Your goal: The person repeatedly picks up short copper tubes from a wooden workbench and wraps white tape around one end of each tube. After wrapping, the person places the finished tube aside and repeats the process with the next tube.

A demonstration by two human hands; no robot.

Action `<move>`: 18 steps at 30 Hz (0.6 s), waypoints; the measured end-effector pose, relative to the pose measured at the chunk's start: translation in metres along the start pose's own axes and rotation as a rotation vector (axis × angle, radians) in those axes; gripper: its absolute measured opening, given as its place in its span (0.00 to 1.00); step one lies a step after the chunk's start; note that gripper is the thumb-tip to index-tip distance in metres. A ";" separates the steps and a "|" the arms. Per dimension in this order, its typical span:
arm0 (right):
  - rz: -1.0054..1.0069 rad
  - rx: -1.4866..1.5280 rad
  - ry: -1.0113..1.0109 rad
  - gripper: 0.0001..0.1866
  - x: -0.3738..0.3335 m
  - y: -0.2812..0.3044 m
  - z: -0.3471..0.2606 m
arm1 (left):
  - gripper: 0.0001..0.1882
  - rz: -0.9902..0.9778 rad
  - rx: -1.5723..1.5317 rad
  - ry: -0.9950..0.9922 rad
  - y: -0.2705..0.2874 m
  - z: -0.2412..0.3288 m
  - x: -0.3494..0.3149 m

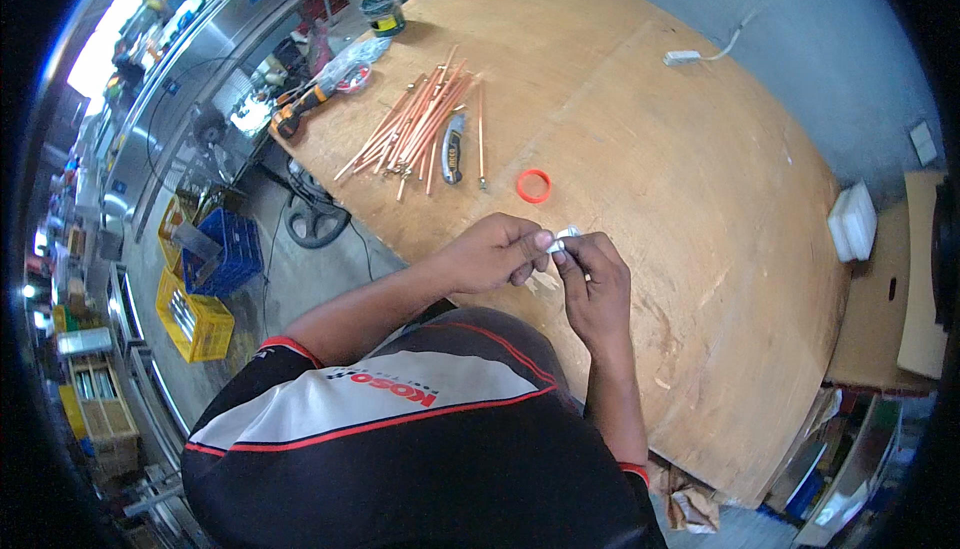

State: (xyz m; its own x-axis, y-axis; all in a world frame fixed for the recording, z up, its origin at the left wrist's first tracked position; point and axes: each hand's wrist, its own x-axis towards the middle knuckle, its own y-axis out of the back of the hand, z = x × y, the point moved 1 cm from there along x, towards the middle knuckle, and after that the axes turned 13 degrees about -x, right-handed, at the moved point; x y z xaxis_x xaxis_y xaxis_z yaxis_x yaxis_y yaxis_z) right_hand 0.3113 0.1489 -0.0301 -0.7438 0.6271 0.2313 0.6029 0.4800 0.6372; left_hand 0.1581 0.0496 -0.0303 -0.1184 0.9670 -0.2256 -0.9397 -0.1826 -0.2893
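Note:
My two hands meet over the near edge of the wooden table, fingertips closed on a small white spool-like piece (568, 233). My left hand (503, 251) pinches its left side between thumb and forefinger. On the other side, the thumb and fingers of my right hand (598, 284) grip it; they partly cover it, so its exact kind is unclear. Just beyond lies a red plastic ring (533, 186). Farther left is a loose pile of thin copper tubes (415, 129), with a utility knife (453, 149) beside it and a single copper tube (481, 139) apart.
The wooden table (690, 169) borders a grey wall. A cordless power tool (303, 109) and a dark tub (382, 13) stand along its left edge. A white cable block (683, 57) lies near the wall. Blue (222, 249) and yellow crates (195, 319) sit on the floor at left.

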 end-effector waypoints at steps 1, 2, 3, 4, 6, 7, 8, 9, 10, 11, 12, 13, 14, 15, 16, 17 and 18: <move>0.018 -0.010 0.020 0.06 0.001 -0.001 -0.001 | 0.19 0.002 0.030 -0.065 -0.001 -0.003 0.000; 0.036 -0.021 0.040 0.06 0.002 -0.003 -0.002 | 0.18 0.026 0.096 -0.066 -0.003 -0.002 -0.002; 0.056 -0.031 0.059 0.06 0.004 -0.005 -0.004 | 0.18 0.034 0.097 -0.048 -0.001 0.000 -0.005; 0.058 -0.037 0.065 0.07 0.005 -0.006 -0.006 | 0.18 0.036 0.100 -0.032 0.001 0.002 -0.005; 0.063 -0.050 0.078 0.07 0.009 -0.010 -0.010 | 0.17 0.047 0.070 -0.019 0.008 0.004 -0.007; 0.057 -0.044 0.073 0.07 0.011 -0.013 -0.011 | 0.17 0.056 0.037 -0.022 0.013 0.002 -0.006; 0.051 -0.038 0.068 0.07 0.014 -0.018 -0.012 | 0.16 0.065 0.004 -0.026 0.018 0.001 -0.007; 0.044 -0.031 0.063 0.06 0.017 -0.021 -0.014 | 0.15 0.070 0.031 -0.047 0.022 0.002 -0.008; 0.019 -0.057 0.057 0.06 0.020 -0.023 -0.018 | 0.15 0.076 0.054 -0.068 0.026 0.002 -0.010; -0.007 -0.083 0.053 0.06 0.023 -0.025 -0.022 | 0.15 0.084 0.076 -0.088 0.030 0.002 -0.013; -0.032 -0.110 0.049 0.06 0.026 -0.028 -0.027 | 0.15 0.111 0.155 -0.153 0.036 0.001 -0.015; -0.032 -0.120 0.079 0.06 0.028 -0.034 -0.028 | 0.14 0.136 0.236 -0.216 0.043 -0.001 -0.018; -0.033 -0.130 0.111 0.06 0.031 -0.041 -0.028 | 0.14 0.162 0.317 -0.279 0.049 -0.001 -0.022; -0.033 -0.140 0.142 0.06 0.034 -0.048 -0.030 | 0.14 0.182 0.293 -0.256 0.053 0.001 -0.028; -0.070 -0.107 0.126 0.06 0.036 -0.053 -0.036 | 0.14 0.200 0.268 -0.233 0.057 0.005 -0.035; -0.104 -0.111 0.149 0.06 0.038 -0.059 -0.039 | 0.14 0.217 0.244 -0.211 0.062 0.007 -0.042; -0.137 -0.116 0.172 0.06 0.039 -0.065 -0.042 | 0.14 0.200 0.268 -0.200 0.071 0.004 -0.046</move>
State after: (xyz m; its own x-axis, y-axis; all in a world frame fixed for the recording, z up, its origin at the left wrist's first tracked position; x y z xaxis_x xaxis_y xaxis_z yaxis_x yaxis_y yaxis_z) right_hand 0.2311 0.1167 -0.0319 -0.8606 0.4423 0.2526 0.4632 0.4734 0.7492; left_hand 0.0956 -0.0073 -0.0365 -0.3431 0.9374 -0.0596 -0.9391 -0.3436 0.0009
